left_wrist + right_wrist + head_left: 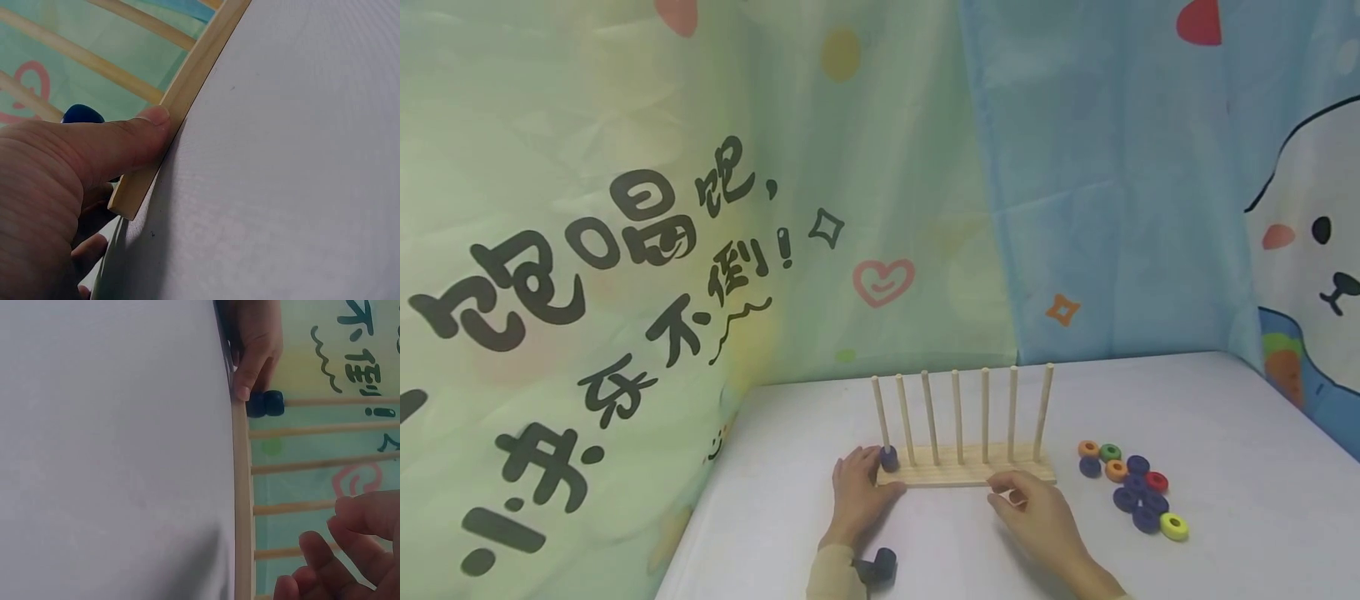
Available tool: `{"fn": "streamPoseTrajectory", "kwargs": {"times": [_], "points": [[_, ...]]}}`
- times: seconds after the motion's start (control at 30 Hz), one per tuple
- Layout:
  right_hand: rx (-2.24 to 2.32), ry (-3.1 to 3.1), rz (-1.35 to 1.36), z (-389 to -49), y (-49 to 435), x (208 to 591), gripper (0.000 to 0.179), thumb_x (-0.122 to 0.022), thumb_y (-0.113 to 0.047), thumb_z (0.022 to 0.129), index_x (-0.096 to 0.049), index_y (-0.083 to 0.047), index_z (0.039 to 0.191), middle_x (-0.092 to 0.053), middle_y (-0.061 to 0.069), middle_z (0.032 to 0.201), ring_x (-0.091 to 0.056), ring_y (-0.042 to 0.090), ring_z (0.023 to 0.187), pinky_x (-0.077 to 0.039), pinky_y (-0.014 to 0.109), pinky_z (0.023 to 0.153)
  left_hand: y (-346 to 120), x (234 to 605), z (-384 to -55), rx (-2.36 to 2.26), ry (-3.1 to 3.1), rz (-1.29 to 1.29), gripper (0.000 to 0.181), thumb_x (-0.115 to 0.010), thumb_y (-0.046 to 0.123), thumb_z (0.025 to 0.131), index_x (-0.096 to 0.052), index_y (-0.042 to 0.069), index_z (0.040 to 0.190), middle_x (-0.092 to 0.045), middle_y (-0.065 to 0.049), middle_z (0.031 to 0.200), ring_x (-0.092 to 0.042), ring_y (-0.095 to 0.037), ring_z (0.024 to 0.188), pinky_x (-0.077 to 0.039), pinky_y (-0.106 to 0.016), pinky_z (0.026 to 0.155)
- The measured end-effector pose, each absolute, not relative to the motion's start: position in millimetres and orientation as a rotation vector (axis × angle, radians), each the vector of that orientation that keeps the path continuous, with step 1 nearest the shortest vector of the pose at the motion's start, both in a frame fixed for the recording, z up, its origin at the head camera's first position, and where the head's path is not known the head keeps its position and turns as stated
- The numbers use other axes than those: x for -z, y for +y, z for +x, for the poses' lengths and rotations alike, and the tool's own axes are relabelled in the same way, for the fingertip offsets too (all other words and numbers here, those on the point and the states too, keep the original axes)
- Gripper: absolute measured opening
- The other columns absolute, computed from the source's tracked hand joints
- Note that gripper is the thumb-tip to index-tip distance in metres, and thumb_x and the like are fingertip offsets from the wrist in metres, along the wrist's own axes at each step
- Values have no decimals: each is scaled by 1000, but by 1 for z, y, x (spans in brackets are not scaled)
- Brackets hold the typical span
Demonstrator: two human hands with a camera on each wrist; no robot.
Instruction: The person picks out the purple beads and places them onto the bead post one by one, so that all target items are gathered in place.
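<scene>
A wooden peg rack [966, 477] stands on the white table, with a row of several upright pegs. My left hand [859, 500] holds the left end of its base, thumb [134, 140] pressed on the front edge and the other fingers around the end. Two dark blue rings [265, 404] are stacked at the bottom of the leftmost peg, close beside that hand. My right hand [1037, 517] hovers in front of the rack's right part with fingers loosely bent, and nothing shows between them.
Right of the rack lies a loose group of rings: several dark blue ones [1146, 519], orange ones [1116, 471], a green ring [1110, 452], a red ring [1157, 482] and a yellow ring [1174, 527]. A printed curtain [880, 167] hangs behind the table [760, 483].
</scene>
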State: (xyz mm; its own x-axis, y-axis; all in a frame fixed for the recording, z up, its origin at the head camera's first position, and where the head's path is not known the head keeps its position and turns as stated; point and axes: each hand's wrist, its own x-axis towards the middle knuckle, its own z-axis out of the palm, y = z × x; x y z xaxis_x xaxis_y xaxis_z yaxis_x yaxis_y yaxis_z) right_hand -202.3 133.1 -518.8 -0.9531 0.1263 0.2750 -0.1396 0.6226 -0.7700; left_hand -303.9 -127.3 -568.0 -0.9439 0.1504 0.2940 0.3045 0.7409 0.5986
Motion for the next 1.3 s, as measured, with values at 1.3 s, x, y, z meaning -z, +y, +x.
{"fn": "streamPoseTrajectory", "kwargs": {"times": [1.3], "points": [[-1290,-2415,-525,-208,194,547,24,-69,-19,89,-70,-10,111,-73,11,105,-58,0,66,-43,19,59,-127,566,-302,1053,-2700,-346,67,-83,36,71,-62,3,126,-63,-14,128,-43,-40,132,-15,-65,115]]}}
